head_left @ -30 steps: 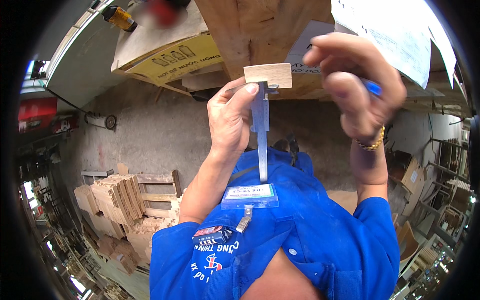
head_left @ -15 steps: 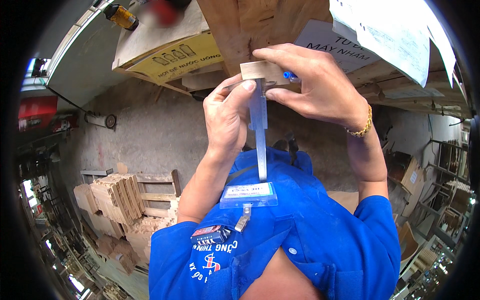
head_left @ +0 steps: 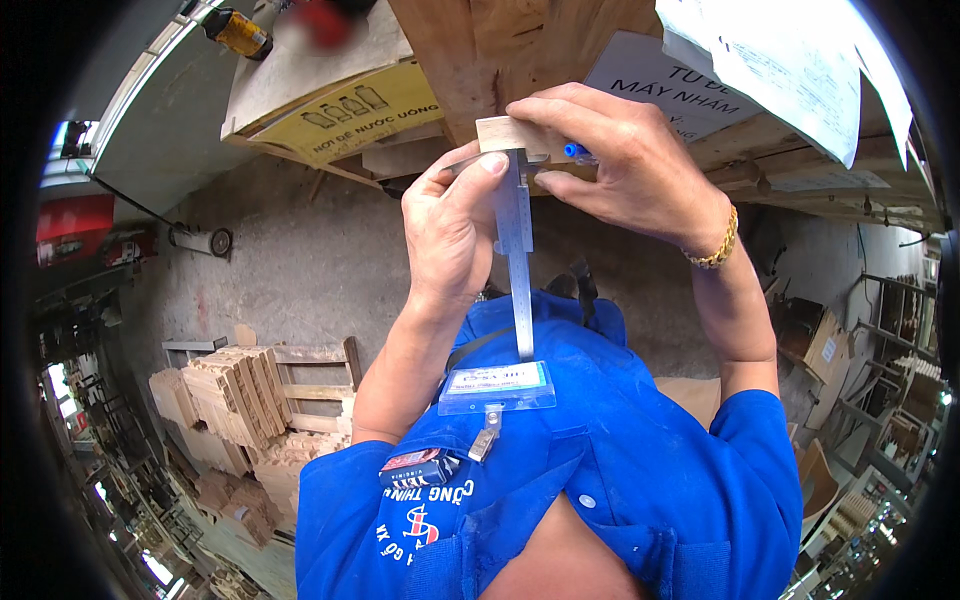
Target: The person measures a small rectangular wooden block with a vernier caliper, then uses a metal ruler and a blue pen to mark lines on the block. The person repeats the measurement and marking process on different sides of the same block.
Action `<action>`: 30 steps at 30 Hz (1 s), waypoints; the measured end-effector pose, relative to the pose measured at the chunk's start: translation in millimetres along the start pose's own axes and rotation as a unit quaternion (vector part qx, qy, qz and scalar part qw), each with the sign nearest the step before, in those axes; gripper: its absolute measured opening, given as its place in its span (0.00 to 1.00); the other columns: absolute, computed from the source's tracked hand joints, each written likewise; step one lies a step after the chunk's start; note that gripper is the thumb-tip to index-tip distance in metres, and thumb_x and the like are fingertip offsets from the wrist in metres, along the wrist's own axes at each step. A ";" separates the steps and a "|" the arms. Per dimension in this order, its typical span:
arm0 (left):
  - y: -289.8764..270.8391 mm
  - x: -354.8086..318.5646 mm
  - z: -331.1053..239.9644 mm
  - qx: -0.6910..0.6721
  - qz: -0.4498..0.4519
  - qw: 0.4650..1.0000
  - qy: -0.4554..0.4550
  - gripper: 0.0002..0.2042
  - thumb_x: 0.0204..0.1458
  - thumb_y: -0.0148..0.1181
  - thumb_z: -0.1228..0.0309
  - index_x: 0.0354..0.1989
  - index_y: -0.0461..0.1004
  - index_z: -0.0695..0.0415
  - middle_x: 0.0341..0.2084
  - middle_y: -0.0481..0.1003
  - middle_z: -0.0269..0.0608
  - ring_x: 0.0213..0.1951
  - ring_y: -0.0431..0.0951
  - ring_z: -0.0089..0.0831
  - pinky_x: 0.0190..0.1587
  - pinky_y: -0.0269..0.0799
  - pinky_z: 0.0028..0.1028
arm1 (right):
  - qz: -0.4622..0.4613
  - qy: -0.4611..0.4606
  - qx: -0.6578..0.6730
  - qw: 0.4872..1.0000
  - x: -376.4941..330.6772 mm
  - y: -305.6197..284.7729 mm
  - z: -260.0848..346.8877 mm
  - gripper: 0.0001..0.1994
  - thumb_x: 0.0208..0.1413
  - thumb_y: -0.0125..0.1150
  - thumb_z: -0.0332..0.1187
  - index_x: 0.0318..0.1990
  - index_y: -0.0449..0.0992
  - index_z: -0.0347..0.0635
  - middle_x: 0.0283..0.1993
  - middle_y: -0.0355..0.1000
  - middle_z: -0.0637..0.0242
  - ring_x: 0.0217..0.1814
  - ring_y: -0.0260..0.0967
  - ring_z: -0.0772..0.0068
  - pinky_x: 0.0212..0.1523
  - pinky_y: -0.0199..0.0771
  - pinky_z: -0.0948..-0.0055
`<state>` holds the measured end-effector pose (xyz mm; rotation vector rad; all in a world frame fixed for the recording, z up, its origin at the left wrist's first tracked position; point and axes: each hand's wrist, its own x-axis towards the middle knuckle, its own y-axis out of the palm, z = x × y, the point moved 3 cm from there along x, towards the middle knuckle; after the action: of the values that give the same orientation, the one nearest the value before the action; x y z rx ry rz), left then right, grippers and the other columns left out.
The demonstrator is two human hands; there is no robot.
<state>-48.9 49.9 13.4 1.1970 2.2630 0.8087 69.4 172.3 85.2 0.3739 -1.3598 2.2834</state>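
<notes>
A steel vernier caliper (head_left: 513, 215) hangs down toward my chest, its jaws at the upper end against a small pale wooden block (head_left: 500, 134). My left hand (head_left: 447, 220) pinches the caliper near its jaws, thumb on the metal just under the block. From the right, my right hand (head_left: 630, 165) has its fingers over the block's right part, thumb below. A blue pen (head_left: 577, 151) pokes out between that thumb and fingers; how it is held is hidden. The block's right end is covered by the hand.
Beyond my hands stands a wooden surface (head_left: 470, 60) with white papers (head_left: 790, 70) at its right. A yellow sign (head_left: 350, 110) fronts a bench at the far left. Stacked wooden pieces (head_left: 235, 395) sit on a pallet at the left, over a concrete floor (head_left: 300, 250).
Both hands, with the block and caliper, have shifted slightly up and left. My right thumb has dropped slightly relative to the block. The grip looks otherwise the same.
</notes>
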 end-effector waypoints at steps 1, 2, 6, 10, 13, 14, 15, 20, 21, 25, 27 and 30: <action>-0.1 -0.2 -0.4 -0.002 0.003 1.000 0.002 0.17 0.55 0.66 0.76 0.51 0.75 0.71 0.40 0.80 0.44 0.40 0.80 0.25 0.47 0.76 0.25 | 0.002 0.002 0.000 1.000 0.2 0.4 -0.2 0.22 0.45 0.68 0.28 0.51 0.75 0.43 0.47 0.77 0.62 0.43 0.78 0.55 0.41 0.79 0.61; -0.5 -0.3 -0.2 -0.001 -0.001 1.000 -0.002 0.17 0.54 0.66 0.76 0.51 0.75 0.71 0.40 0.80 0.44 0.40 0.80 0.25 0.47 0.76 0.25 | 0.005 0.003 0.001 1.000 0.4 0.6 -0.5 0.22 0.45 0.68 0.28 0.51 0.75 0.43 0.47 0.77 0.62 0.43 0.78 0.55 0.41 0.79 0.61; -1.9 -0.1 0.5 -0.001 -0.005 1.000 -0.007 0.17 0.54 0.66 0.76 0.50 0.75 0.72 0.40 0.80 0.44 0.40 0.80 0.25 0.47 0.75 0.25 | 0.006 0.002 0.004 1.000 1.1 1.2 -1.1 0.22 0.44 0.69 0.28 0.51 0.76 0.44 0.47 0.77 0.63 0.42 0.78 0.56 0.41 0.79 0.62; -3.6 -0.2 1.2 0.006 -0.004 1.000 -0.005 0.17 0.54 0.66 0.76 0.50 0.75 0.72 0.40 0.81 0.44 0.40 0.80 0.25 0.47 0.75 0.24 | 0.037 0.013 0.007 0.999 -0.7 0.7 -1.8 0.27 0.42 0.71 0.23 0.54 0.75 0.41 0.49 0.77 0.59 0.46 0.78 0.56 0.45 0.80 0.66; -4.6 -0.6 0.9 0.008 -0.001 1.000 -0.009 0.18 0.54 0.67 0.76 0.51 0.75 0.72 0.40 0.80 0.45 0.40 0.80 0.25 0.47 0.75 0.24 | 0.036 0.013 0.008 0.999 -0.7 1.0 -1.5 0.27 0.42 0.71 0.23 0.54 0.75 0.41 0.49 0.77 0.58 0.46 0.78 0.56 0.45 0.80 0.66; -4.7 -0.8 0.9 0.009 -0.001 1.000 -0.010 0.18 0.54 0.67 0.75 0.51 0.75 0.72 0.40 0.80 0.45 0.40 0.80 0.25 0.47 0.75 0.25 | 0.036 0.012 0.009 0.999 -0.5 1.3 -1.4 0.27 0.41 0.71 0.23 0.54 0.75 0.41 0.49 0.77 0.58 0.46 0.78 0.56 0.45 0.80 0.66; -4.6 -1.0 0.9 0.010 -0.001 1.000 -0.009 0.18 0.54 0.67 0.75 0.51 0.75 0.72 0.40 0.80 0.45 0.40 0.80 0.25 0.47 0.75 0.25 | 0.039 0.017 0.007 0.999 -0.5 1.7 -1.7 0.27 0.41 0.71 0.23 0.54 0.75 0.41 0.49 0.77 0.58 0.46 0.78 0.56 0.45 0.80 0.66; -3.5 -1.6 1.2 0.008 0.001 1.000 -0.006 0.18 0.55 0.66 0.75 0.51 0.74 0.72 0.40 0.80 0.46 0.41 0.80 0.25 0.48 0.75 0.26 | 0.041 0.016 0.011 0.999 -1.3 1.5 -2.3 0.27 0.41 0.71 0.23 0.54 0.75 0.40 0.49 0.77 0.58 0.46 0.78 0.56 0.45 0.81 0.66; -3.2 -1.7 1.3 0.007 0.002 1.000 -0.006 0.18 0.55 0.66 0.75 0.51 0.74 0.72 0.40 0.80 0.46 0.41 0.80 0.25 0.48 0.75 0.26 | 0.042 0.016 0.011 0.999 -1.5 1.4 -2.3 0.27 0.41 0.71 0.23 0.54 0.75 0.40 0.49 0.77 0.58 0.46 0.78 0.56 0.45 0.81 0.66; -2.9 -2.0 1.4 0.002 0.004 1.000 -0.003 0.18 0.55 0.66 0.75 0.52 0.74 0.73 0.40 0.80 0.47 0.41 0.80 0.26 0.48 0.75 0.26 | 0.041 0.012 0.009 0.999 -1.2 0.8 -2.0 0.27 0.41 0.71 0.23 0.54 0.75 0.41 0.49 0.77 0.58 0.46 0.78 0.56 0.45 0.81 0.66; -3.3 -2.1 1.8 0.006 -0.001 1.000 -0.007 0.18 0.55 0.66 0.75 0.51 0.74 0.73 0.40 0.80 0.46 0.40 0.80 0.26 0.48 0.76 0.26 | 0.041 0.012 0.004 0.999 -1.4 0.7 -1.8 0.27 0.41 0.71 0.23 0.54 0.75 0.41 0.49 0.77 0.58 0.46 0.78 0.56 0.45 0.81 0.66; -3.5 -2.4 2.4 0.003 -0.002 1.000 -0.008 0.18 0.55 0.66 0.75 0.51 0.74 0.72 0.40 0.80 0.46 0.40 0.81 0.26 0.47 0.76 0.26 | 0.049 0.015 0.004 0.999 -2.5 1.2 -2.8 0.28 0.41 0.72 0.23 0.55 0.75 0.41 0.50 0.76 0.58 0.47 0.78 0.55 0.46 0.80 0.65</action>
<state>-48.1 46.9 9.6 1.1973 2.2567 0.7885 70.9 173.7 81.9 0.2795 -1.3813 2.3652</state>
